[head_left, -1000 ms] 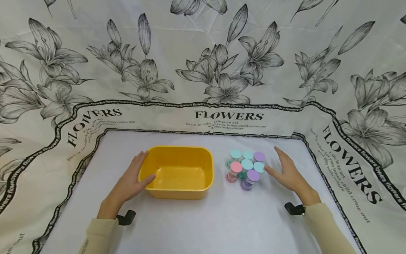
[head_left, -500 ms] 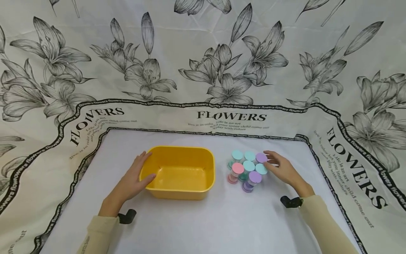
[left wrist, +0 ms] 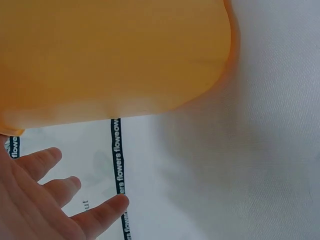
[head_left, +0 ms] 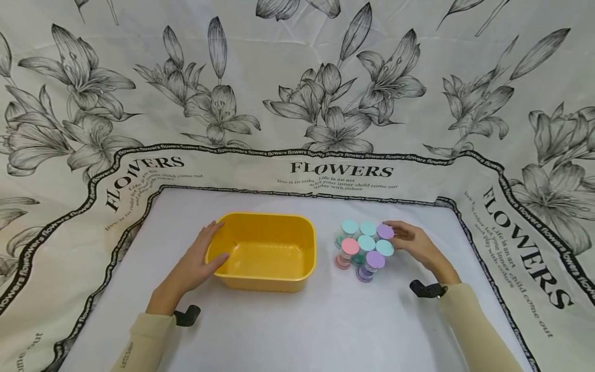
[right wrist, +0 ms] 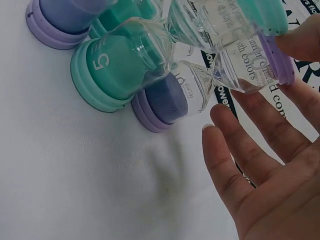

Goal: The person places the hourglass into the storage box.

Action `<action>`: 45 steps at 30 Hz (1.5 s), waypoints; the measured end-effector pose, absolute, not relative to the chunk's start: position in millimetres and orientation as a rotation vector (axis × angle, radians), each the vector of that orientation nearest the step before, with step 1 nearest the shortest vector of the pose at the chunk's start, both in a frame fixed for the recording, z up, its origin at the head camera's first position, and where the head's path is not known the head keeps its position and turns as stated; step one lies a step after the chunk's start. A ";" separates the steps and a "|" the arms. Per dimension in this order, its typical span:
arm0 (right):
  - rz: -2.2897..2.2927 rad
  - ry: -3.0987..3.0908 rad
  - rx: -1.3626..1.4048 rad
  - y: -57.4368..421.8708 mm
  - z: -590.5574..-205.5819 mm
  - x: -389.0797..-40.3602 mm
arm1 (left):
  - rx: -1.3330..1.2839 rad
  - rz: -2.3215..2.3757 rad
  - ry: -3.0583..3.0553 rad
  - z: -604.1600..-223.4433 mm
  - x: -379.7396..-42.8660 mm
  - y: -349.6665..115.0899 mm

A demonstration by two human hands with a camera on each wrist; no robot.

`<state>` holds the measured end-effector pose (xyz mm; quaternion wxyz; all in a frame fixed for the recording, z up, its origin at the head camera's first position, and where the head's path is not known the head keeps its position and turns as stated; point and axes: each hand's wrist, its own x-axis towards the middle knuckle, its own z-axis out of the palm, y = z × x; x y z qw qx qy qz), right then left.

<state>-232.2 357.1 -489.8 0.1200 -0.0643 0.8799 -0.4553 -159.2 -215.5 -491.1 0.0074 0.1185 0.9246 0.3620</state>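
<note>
My left hand (head_left: 191, 264) holds the left side of a yellow plastic basin (head_left: 265, 285), thumb over the rim and fingers outside. In the left wrist view several fingers (left wrist: 102, 216) stand spread, apart from the basin wall (left wrist: 120, 60). My right hand (head_left: 420, 249) is at the back right of several small sand timers. Its thumb and index finger close on the purple cap of a sand timer (right wrist: 276, 59); the other fingers are spread. Beside it stand teal-capped timers (head_left: 384, 248), a pink one (head_left: 349, 247) and another purple one (head_left: 375, 260), all upright.
A white cloth (head_left: 288, 330) covers the table. Behind and at both sides hangs a fabric (head_left: 241, 170) printed with flowers and lettering. A black wrist camera (head_left: 188, 315) sits at my left wrist and another camera (head_left: 426, 289) at my right.
My right hand has moved left to the back-right purple sand timer, and its thumb and index finger have drawn together on the cap. My left hand stays on the basin.
</note>
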 end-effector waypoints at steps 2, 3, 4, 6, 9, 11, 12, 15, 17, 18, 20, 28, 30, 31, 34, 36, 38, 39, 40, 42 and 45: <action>-1.359 2.543 -0.179 358.6 -489.4 -233.1 | 0.375 1.150 2.882 -491.3 -159.5 -214.5; -1.371 2.533 -0.172 359.4 -489.4 -233.4 | 0.377 1.152 2.881 -491.5 -159.5 -214.0; -1.378 2.526 -0.165 360.1 -489.2 -233.7 | 0.378 1.156 2.879 -491.7 -159.6 -213.6; -1.383 2.520 -0.148 361.6 -489.3 -234.0 | 0.381 1.155 2.882 -492.5 -160.2 -212.9; -1.372 2.524 -0.115 363.1 -487.3 -233.8 | 0.383 1.147 2.889 -493.3 -160.7 -213.1; -1.362 2.530 -0.092 363.6 -484.7 -233.9 | 0.382 1.138 2.894 -493.5 -160.8 -213.7; -1.355 2.538 -0.082 363.9 -482.9 -233.9 | 0.382 1.133 2.897 -493.7 -160.7 -214.1; -1.336 2.579 -0.060 365.0 -475.1 -234.4 | 0.379 1.119 2.907 -493.0 -160.2 -214.4; -1.335 2.612 -0.059 366.3 -468.8 -236.0 | 0.382 1.110 2.920 -492.6 -160.2 -214.2; -1.342 2.627 -0.066 367.0 -464.8 -237.0 | 0.383 1.106 2.923 -492.5 -160.3 -213.9; -1.364 2.656 -0.079 368.1 -456.4 -239.9 | 0.385 1.103 2.929 -491.9 -160.4 -213.8; -1.437 2.732 -0.213 365.0 -412.2 -252.9 | 0.377 1.075 2.928 -488.8 -158.9 -214.7; -1.469 2.722 -0.259 360.0 -398.0 -256.6 | 0.366 1.064 2.928 -488.3 -158.1 -214.8; -1.490 2.714 -0.282 356.5 -391.0 -258.3 | 0.361 1.058 2.931 -488.3 -157.7 -214.9; -1.533 2.688 -0.352 344.0 -373.1 -263.1 | 0.353 1.046 2.940 -488.3 -157.3 -215.0; -1.552 2.669 -0.384 333.8 -363.4 -265.6 | 0.353 1.035 2.944 -488.0 -157.3 -215.1; -1.575 2.641 -0.404 322.9 -355.0 -267.4 | 0.358 1.021 2.950 -487.9 -157.6 -215.5; -1.585 2.623 -0.423 316.5 -351.2 -269.0 | 0.361 1.019 2.952 -487.7 -157.7 -215.6; -1.596 2.605 -0.436 309.7 -347.3 -270.4 | 0.363 1.016 2.952 -487.7 -157.9 -215.7; -1.617 2.570 -0.459 296.8 -341.6 -273.6 | 0.365 1.011 2.951 -487.6 -158.4 -216.1; -1.635 2.531 -0.501 275.5 -334.4 -278.7 | 0.362 1.013 2.941 -487.2 -158.8 -216.1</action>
